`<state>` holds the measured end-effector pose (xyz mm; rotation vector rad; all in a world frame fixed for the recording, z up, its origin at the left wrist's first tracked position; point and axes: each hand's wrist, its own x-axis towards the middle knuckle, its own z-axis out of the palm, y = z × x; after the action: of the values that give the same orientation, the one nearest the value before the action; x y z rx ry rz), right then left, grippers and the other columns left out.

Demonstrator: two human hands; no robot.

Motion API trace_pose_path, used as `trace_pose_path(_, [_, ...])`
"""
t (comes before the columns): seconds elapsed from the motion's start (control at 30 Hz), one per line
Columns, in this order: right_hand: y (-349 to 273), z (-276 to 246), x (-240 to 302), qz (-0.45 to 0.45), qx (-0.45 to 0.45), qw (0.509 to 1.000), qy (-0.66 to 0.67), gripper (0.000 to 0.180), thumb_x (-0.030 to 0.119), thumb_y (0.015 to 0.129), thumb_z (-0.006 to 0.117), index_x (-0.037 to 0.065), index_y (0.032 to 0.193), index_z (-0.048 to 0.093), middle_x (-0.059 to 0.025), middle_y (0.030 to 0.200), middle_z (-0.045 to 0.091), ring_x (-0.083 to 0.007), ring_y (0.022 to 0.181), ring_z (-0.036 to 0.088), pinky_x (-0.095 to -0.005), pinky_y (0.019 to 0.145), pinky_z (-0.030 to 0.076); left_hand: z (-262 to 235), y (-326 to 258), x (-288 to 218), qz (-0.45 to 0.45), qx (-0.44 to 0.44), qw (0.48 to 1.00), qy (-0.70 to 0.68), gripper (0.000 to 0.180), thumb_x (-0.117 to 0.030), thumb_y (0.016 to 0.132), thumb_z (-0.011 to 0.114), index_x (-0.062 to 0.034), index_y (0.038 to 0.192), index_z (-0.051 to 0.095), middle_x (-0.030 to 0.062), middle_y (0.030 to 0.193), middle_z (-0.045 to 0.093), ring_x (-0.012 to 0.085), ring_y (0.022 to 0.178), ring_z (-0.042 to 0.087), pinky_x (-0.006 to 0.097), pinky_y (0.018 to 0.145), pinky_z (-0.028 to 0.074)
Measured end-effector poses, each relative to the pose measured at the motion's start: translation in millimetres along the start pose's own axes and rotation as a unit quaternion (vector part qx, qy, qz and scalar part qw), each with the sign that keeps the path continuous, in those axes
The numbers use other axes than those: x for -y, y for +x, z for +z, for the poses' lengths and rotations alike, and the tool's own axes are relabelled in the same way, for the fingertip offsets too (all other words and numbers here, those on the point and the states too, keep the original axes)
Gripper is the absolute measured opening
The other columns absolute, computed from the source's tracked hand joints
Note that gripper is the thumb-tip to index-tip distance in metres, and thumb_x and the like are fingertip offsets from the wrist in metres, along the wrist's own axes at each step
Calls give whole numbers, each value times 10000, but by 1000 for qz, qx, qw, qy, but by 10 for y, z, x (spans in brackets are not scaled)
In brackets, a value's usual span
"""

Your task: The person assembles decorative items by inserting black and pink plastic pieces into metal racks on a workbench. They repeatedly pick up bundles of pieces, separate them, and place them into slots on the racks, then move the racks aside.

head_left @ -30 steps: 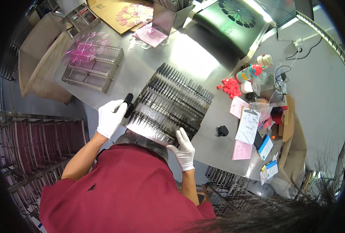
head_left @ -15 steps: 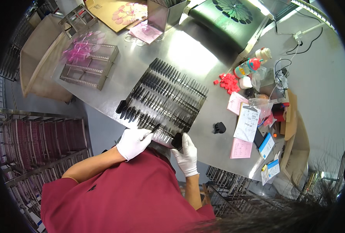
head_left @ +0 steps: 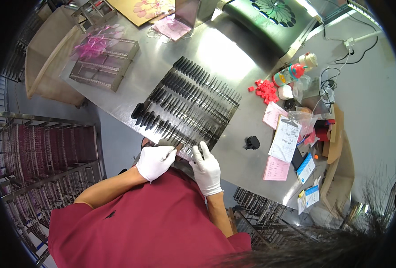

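My white-gloved left hand (head_left: 154, 163), fingers together, and right hand (head_left: 207, 173), fingers apart, meet the squarish metal rack (head_left: 224, 128); its dark blades' (head_left: 190, 69) rows slant down rightward.

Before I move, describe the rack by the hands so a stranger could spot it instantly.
On the steel table, look beyond the white-gloved left hand and right hand. The rack there carries four rows of dark, blade-like pieces, unlike the metal frame at upper left, where pink translucent pieces cluster.
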<state>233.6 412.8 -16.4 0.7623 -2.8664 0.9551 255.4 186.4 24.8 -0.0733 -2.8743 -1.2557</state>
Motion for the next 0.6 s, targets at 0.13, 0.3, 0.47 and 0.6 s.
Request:
trace_pose_path(0.13, [-161, 91, -138, -28, -42, 999, -6, 683, 92, 783, 878, 67, 1429, 659, -291, 1447, 623, -416, 1016, 707, -450, 859, 599, 91, -9, 57, 14, -32, 999, -6, 216, -134, 989, 681, -62, 785, 677, 170, 675, 605, 331, 541, 615, 396, 534, 486])
trace_pose_path(0.3, [-136, -73, -78, -14, -67, 996, -62, 635, 182, 814, 866, 45, 1391, 638, -267, 1392, 627, -430, 1067, 679, -510, 832, 577, 270, -1, 169, 59, -19, 994, 89, 300, -262, 1038, 615, -102, 793, 680, 115, 695, 687, 331, 611, 693, 439, 591, 559])
trace_pose_path(0.47, [-174, -65, -143, 1, -85, 992, -95, 670, 280, 854, 845, 54, 1434, 596, -266, 1433, 582, -474, 1277, 577, -570, 979, 513, 334, 52, 205, 38, 44, 991, 117, 277, -259, 1042, 599, -91, 834, 672, 122, 715, 690, 344, 628, 689, 456, 607, 556])
trace_pose_path(0.6, [-175, -19, -120, 16, -54, 990, -126, 727, 374, 873, 822, 62, 1484, 581, -265, 1532, 538, -508, 1395, 517, -633, 1106, 422, 375, 93, 188, 90, 69, 979, 172, 261, -253, 1049, 588, -90, 859, 662, 103, 709, 694, 302, 620, 696, 446, 628, 524])
